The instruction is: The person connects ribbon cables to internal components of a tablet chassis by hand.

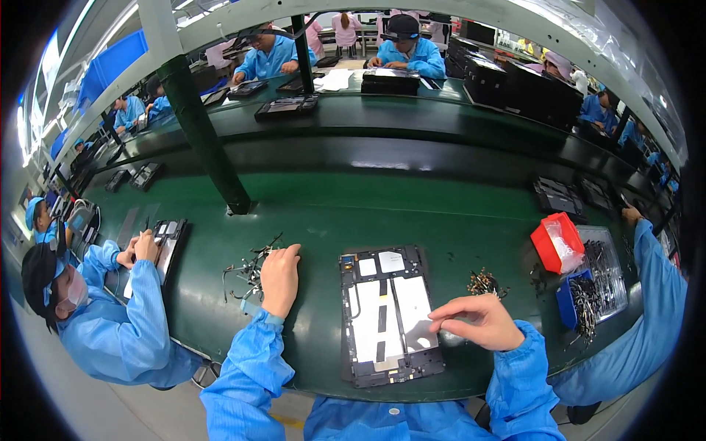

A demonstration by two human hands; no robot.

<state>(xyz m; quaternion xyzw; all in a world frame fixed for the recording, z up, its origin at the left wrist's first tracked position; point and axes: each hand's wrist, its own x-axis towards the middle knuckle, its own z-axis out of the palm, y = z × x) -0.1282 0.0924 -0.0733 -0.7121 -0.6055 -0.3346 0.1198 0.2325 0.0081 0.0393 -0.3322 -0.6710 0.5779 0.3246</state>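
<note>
An opened tablet point(368, 316), black-framed with large white battery panels, lies flat in front of me on the green bench. My right hand point(482, 321) hovers over its right edge, thumb and forefinger drawn together in a pinch; whatever is between them, if anything, is too small to make out. To the tablet's left, my left hand point(281, 283) reaches over a loose heap of small black cables with metal ends point(248, 273). Its thumb stands apart, while the other fingers bend toward the heap, their tips partly hidden. A small pile of thin coppery parts point(485, 283) sits just beyond my right hand.
A red bin point(557, 242) with a clear bag, a blue bin point(577, 301) of small black parts and a clear tray point(604, 272) stand at the right. A green post point(206, 140) rises at the back left. Co-workers sit on both sides and opposite.
</note>
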